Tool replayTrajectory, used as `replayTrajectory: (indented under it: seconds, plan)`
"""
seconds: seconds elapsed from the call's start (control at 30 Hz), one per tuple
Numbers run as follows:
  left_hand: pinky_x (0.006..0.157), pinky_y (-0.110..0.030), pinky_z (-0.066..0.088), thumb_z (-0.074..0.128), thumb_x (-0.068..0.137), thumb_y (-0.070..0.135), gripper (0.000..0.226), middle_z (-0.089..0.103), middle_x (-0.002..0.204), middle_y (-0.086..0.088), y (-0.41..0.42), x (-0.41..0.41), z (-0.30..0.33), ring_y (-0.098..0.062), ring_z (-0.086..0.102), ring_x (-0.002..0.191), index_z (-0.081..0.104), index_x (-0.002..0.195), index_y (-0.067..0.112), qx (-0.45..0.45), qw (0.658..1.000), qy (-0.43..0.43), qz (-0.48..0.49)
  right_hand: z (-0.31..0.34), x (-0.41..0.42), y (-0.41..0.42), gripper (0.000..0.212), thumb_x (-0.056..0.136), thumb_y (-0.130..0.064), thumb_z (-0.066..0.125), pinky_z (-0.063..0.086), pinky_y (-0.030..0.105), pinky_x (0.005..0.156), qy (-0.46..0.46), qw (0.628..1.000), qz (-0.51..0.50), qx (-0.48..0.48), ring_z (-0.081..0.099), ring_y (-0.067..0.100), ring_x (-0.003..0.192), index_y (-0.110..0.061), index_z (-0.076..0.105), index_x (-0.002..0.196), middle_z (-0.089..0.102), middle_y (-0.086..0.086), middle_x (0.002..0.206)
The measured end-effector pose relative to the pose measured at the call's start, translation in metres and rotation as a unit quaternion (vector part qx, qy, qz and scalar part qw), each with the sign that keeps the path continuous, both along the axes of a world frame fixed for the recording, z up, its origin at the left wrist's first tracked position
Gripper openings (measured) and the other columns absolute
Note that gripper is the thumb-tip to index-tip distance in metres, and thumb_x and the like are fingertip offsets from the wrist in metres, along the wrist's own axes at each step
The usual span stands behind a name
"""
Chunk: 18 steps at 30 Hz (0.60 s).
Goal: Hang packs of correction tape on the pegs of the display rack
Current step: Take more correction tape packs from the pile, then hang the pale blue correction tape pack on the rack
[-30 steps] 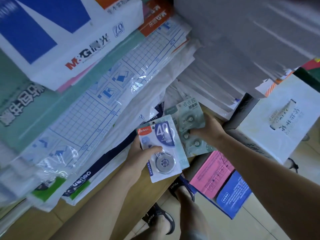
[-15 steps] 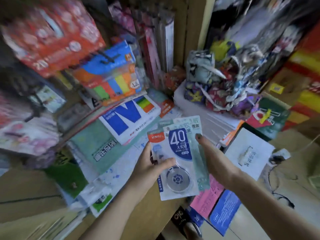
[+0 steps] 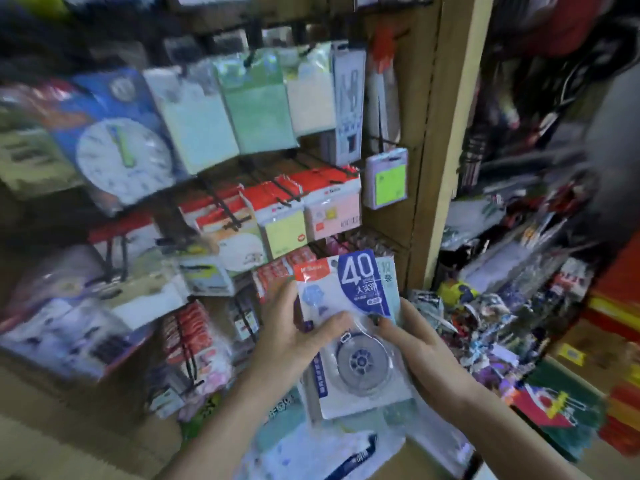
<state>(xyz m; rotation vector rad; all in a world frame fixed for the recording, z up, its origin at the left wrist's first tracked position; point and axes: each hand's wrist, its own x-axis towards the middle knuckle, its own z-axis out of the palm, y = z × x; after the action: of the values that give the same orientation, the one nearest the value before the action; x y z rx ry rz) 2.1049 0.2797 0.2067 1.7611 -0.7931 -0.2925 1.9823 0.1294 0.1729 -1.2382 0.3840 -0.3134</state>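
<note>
The correction tape pack [image 3: 349, 327] is a white card with an orange-red corner label, a blue panel printed "40", and a clear blister over a round grey tape wheel near the bottom. A second, pale green pack [image 3: 389, 282] sits directly behind it, its right edge showing. Both are held upright in front of the lower part of the display rack [image 3: 221, 209], not on any peg.

The left hand [image 3: 294, 334] grasps the left edge, thumb across the front above the wheel. The right hand [image 3: 419, 344] grasps the right edge, fingers [image 3: 381, 322] curled onto the blister.

On the rack, black pegs [image 3: 287, 192] carry sticky note packs [image 3: 284, 226] with red headers, pastel pads [image 3: 256, 109] above, and a clock pack [image 3: 121, 150] at left. A wooden post [image 3: 446, 133] bounds the rack on the right. Much of the view is blurred.
</note>
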Motion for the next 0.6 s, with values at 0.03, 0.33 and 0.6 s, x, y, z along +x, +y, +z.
replayTrajectory:
  seconds: [0.03,0.33,0.6]
  plan:
    - [0.105,-0.017,0.045,0.085,0.074,0.060,0.049,0.050,0.123,0.015,0.002,0.003,0.015,0.014,0.050,0.122,0.062,0.113,0.043,-0.009,1.000,-0.018,0.010,0.015,0.003,0.001,0.046,0.089,-0.030,0.071,0.056,0.049,0.099,-0.013,1.000,0.004,-0.008,0.074,0.027,0.116,-0.022,0.063,0.134,0.076,0.003,0.128]
    - [0.096,-0.031,0.054,0.077,0.083,0.035,0.044,0.077,0.116,0.019,0.014,0.006,0.131,-0.003,0.073,0.109,0.063,0.125,0.035,-0.119,0.993,0.013,0.000,0.116,0.031,0.006,0.083,0.076,-0.091,0.057,0.033,0.049,0.125,-0.076,0.992,-0.006,-0.100,0.044,0.008,0.149,-0.050,0.052,0.149,0.049,-0.023,0.157]
    - [0.096,-0.033,0.056,0.071,0.097,0.024,0.023,0.079,0.113,0.014,0.010,0.009,0.204,-0.008,0.074,0.108,0.068,0.118,0.030,-0.204,0.978,0.001,0.034,0.193,0.042,0.014,0.026,0.102,-0.058,0.055,0.047,0.039,0.114,-0.156,0.979,0.006,-0.130,0.041,-0.004,0.146,-0.066,0.057,0.126,0.038,-0.031,0.161]
